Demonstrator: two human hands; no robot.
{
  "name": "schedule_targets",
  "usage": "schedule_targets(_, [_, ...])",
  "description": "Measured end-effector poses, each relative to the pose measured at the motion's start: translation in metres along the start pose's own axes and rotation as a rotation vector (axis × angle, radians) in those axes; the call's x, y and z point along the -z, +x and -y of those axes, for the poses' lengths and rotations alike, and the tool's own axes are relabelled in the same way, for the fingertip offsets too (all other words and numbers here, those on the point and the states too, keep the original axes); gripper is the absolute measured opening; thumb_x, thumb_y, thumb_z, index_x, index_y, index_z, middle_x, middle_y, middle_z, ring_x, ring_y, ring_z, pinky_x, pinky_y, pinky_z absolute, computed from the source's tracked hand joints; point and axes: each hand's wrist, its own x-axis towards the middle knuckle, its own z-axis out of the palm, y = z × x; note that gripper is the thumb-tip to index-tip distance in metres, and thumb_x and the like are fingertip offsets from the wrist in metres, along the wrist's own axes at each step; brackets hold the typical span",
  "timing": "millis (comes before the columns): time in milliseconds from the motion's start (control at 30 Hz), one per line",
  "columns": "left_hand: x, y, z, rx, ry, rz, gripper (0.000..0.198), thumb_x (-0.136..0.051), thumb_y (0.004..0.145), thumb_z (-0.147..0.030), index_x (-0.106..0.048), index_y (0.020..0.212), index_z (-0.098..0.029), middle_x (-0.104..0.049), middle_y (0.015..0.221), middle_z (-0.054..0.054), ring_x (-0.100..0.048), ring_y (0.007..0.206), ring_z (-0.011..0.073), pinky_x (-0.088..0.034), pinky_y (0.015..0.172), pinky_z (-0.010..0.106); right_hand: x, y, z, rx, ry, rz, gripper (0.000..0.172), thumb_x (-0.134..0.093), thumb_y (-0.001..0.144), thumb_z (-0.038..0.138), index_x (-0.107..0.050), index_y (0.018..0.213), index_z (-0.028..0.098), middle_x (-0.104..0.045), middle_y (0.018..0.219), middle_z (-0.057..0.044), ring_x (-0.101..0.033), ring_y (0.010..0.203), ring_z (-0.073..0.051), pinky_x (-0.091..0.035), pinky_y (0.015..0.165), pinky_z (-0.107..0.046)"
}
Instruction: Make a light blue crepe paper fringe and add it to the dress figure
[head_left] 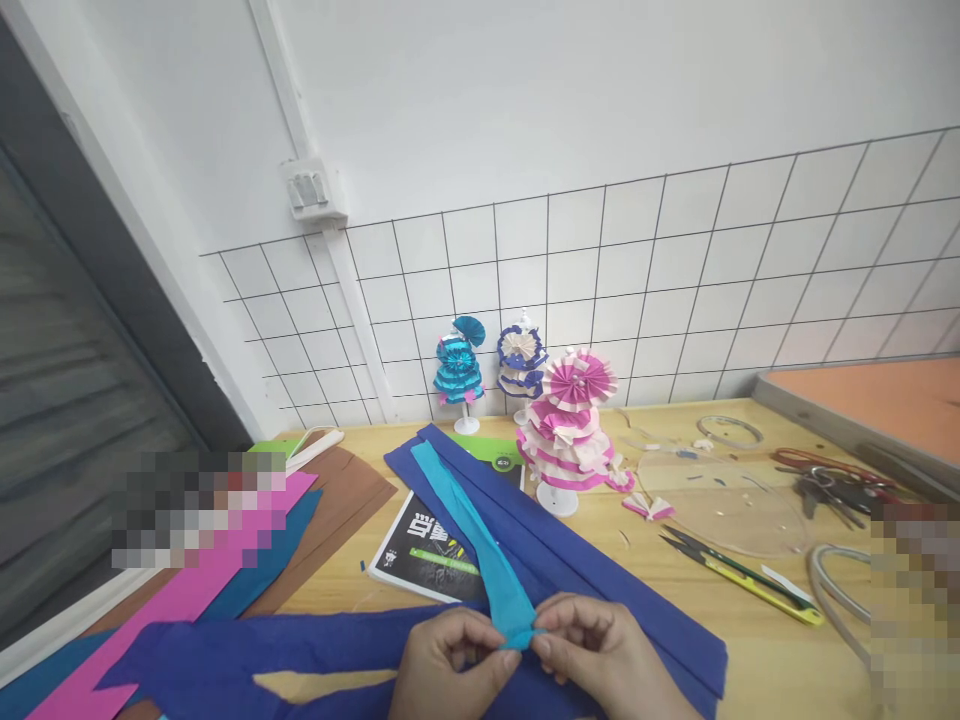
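Note:
Between my two hands is the near end of a turquoise crepe-paper strip [491, 545], which looks folded or gathered there. My left hand [454, 660] pinches this end from the left, thumb and forefinger together. On the other side, my right hand [592, 645] pinches it too, its fingertips almost meeting the left ones. The strip's far end lies over a folded dark blue crepe-paper sheet [600, 565]. Under that sheet is a black printed booklet [427, 545], partly covered. More dark blue paper [322, 640] spreads to the left of my hands.
Three paper-dressed stands, turquoise [457, 370], blue-white [520, 350] and pink-white [566, 440], stand toward the wall. Yellow-handled thread snips [742, 575] lie at right, near a coiled tube [832, 580]. Pink [195, 580] and brown paper [337, 515] lie left. A wire grid [547, 270] backs the table.

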Motion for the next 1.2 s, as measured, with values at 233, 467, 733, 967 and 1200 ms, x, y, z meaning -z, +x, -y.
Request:
schedule_targets(233, [-0.002, 0.001, 0.002, 0.086, -0.046, -0.041, 0.023, -0.076, 0.052, -0.034, -0.066, 0.053, -0.014, -0.066, 0.054, 0.004, -0.056, 0.049, 0.0132, -0.041, 0.048, 0.022, -0.002, 0.0, 0.004, -0.038, -0.012, -0.028, 0.022, -0.078, 0.056, 0.032, -0.067, 0.06, 0.014, -0.058, 0.048, 0.003, -0.05, 0.044, -0.008, -0.041, 0.043, -0.018])
schedule_targets(467, [-0.003, 0.0, 0.003, 0.13, -0.093, -0.061, 0.023, -0.076, 0.049, -0.033, -0.064, 0.053, -0.014, -0.065, 0.051, 0.003, -0.056, 0.049, 0.0137, -0.041, 0.049, 0.023, -0.003, -0.001, 0.003, -0.02, 0.002, -0.028, 0.02, -0.078, 0.057, 0.03, -0.066, 0.058, 0.014, -0.059, 0.054, 0.002, -0.05, 0.045, -0.008, -0.04, 0.044, -0.018])
schedule_targets(733, [-0.006, -0.001, -0.006, 0.14, -0.09, -0.043, 0.023, -0.077, 0.048, -0.031, -0.061, 0.052, -0.015, -0.066, 0.053, 0.003, -0.059, 0.052, 0.0152, -0.044, 0.053, 0.024, -0.003, -0.001, 0.005, -0.035, -0.012, -0.032, 0.018, -0.077, 0.058, 0.027, -0.066, 0.055, 0.013, -0.06, 0.061, 0.001, -0.049, 0.046, -0.007, -0.04, 0.045, -0.018])
schedule_targets(967, [-0.005, -0.001, -0.013, 0.165, -0.028, -0.043, 0.021, -0.076, 0.048, -0.028, -0.061, 0.05, -0.015, -0.066, 0.053, 0.003, -0.056, 0.049, 0.014, -0.042, 0.05, 0.023, -0.004, -0.001, 0.003, -0.057, 0.016, -0.025, 0.019, -0.077, 0.056, 0.027, -0.065, 0.054, 0.013, -0.06, 0.055, 0.002, -0.05, 0.043, -0.008, -0.04, 0.043, -0.018])
schedule_targets(1200, [-0.002, 0.0, -0.004, 0.173, 0.043, -0.062, 0.015, -0.07, 0.052, -0.025, -0.058, 0.05, -0.015, -0.056, 0.044, -0.002, -0.047, 0.042, 0.01, -0.033, 0.044, 0.021, -0.003, -0.002, 0.0, -0.044, 0.005, -0.031, 0.018, -0.078, 0.054, 0.026, -0.065, 0.054, 0.014, -0.06, 0.056, 0.002, -0.051, 0.044, -0.008, -0.04, 0.043, -0.018])
